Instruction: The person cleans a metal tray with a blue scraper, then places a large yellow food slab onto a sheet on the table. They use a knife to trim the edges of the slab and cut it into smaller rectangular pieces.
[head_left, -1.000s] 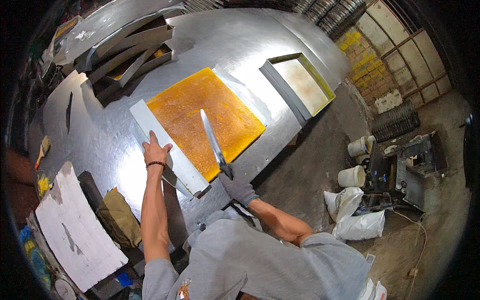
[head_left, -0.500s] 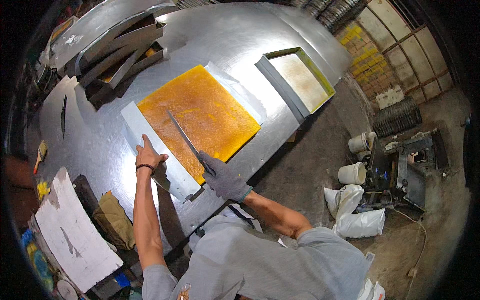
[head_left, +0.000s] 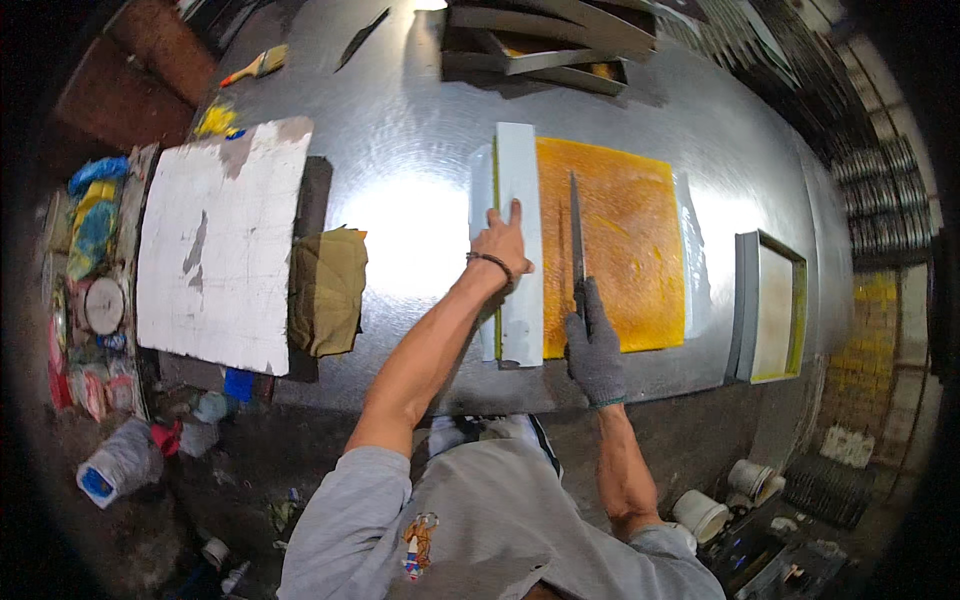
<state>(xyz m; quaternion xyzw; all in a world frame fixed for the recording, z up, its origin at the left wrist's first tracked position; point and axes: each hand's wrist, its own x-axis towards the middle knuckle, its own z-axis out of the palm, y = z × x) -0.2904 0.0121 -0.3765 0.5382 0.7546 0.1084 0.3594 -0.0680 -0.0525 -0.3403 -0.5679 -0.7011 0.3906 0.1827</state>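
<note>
A flat orange-yellow slab (head_left: 620, 235) lies on a shiny metal table (head_left: 410, 170). Along its left edge rests a long pale board (head_left: 520, 180) used like a straightedge. My left hand (head_left: 503, 243), bare with a dark wristband, presses flat on that board with fingers spread. My right hand (head_left: 594, 335) wears a grey glove and grips the handle of a long knife (head_left: 576, 235). The blade lies lengthwise over the slab, just right of the board.
A white worn board (head_left: 225, 240) and a folded olive cloth (head_left: 327, 290) lie on the table's left. An empty metal tray (head_left: 770, 305) sits at right; stacked trays (head_left: 560, 45) at the far edge. Buckets (head_left: 715, 510) and a jar (head_left: 120, 465) stand on the floor.
The view has swung, so the table now appears squarer. My left hand stays on the pale board; the knife now lies parallel to and beside the board over the slab.
</note>
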